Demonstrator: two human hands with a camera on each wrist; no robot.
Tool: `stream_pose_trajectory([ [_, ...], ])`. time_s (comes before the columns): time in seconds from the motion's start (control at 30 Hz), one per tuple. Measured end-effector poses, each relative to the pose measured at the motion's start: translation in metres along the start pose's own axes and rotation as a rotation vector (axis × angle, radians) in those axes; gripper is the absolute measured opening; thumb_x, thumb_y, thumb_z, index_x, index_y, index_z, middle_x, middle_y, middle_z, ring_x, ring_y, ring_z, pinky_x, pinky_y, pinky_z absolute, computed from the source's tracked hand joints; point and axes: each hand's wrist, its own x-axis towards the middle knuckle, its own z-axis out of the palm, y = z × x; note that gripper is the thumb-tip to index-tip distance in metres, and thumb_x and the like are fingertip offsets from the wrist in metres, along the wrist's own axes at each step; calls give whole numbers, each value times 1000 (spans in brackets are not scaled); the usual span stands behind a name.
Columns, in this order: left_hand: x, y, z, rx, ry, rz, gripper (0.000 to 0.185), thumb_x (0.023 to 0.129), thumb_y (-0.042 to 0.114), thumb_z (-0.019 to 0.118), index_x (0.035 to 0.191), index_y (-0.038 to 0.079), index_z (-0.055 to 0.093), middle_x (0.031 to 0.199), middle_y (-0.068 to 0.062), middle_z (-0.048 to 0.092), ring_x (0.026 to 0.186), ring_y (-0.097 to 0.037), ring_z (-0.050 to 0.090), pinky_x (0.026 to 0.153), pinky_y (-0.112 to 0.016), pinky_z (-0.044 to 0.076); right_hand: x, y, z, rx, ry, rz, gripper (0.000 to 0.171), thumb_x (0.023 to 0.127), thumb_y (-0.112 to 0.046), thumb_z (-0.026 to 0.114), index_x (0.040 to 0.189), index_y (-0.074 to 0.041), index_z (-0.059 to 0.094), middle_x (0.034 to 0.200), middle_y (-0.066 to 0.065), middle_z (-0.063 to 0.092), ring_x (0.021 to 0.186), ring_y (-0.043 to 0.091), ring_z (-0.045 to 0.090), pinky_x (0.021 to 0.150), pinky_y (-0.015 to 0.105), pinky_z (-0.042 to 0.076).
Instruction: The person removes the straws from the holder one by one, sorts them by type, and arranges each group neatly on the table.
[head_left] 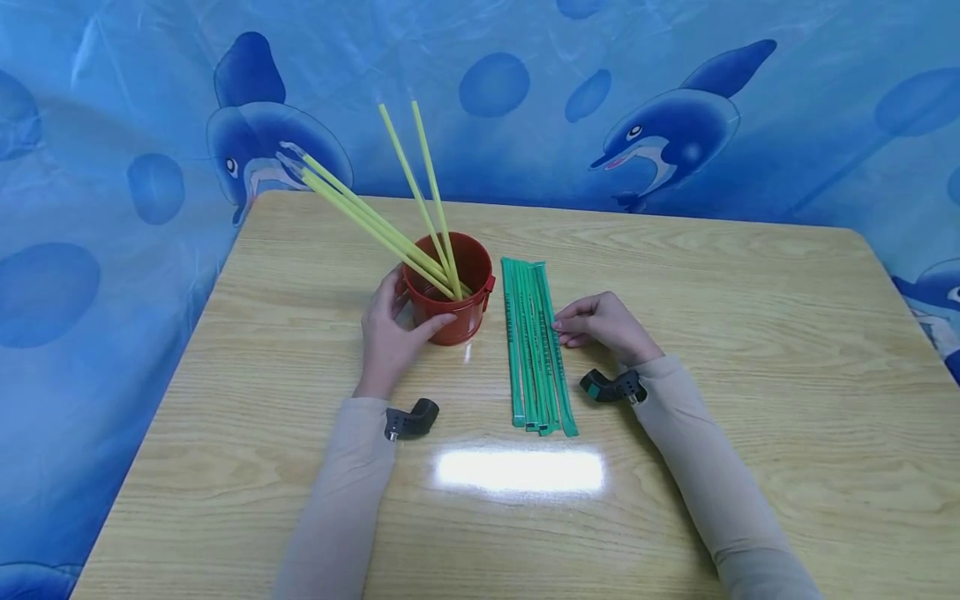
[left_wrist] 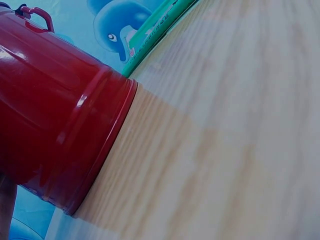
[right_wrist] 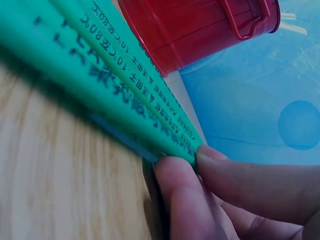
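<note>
My left hand holds the near left side of a small red bucket, thumb at the front and fingers round the left. Several yellow straws with clear wrapper ends stand in the bucket, leaning left and back. To its right lies a row of green-wrapped straws with dark print. At the row's right edge, my right hand pinches one green-wrapped straw between thumb and index finger. In the left wrist view, the bucket's wall fills the left side and its base meets the table.
The light wood table has a bright glare patch near its front middle. A blue sheet with dolphins hangs behind the far edge. Small black wrist cameras sit on the left sleeve and right sleeve.
</note>
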Motion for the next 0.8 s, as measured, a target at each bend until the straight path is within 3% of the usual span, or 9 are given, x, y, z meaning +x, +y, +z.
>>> stream_pose_trajectory([
  [0.8, -2, 2, 1, 6, 7, 12, 78, 74, 7, 80, 140, -1, 38, 138, -17, 46, 125, -28, 46, 104, -37, 40, -2, 1, 1, -1, 30, 15, 23, 90, -4, 62, 103, 15, 63, 78, 7, 69, 65, 11, 65, 63, 24, 57],
])
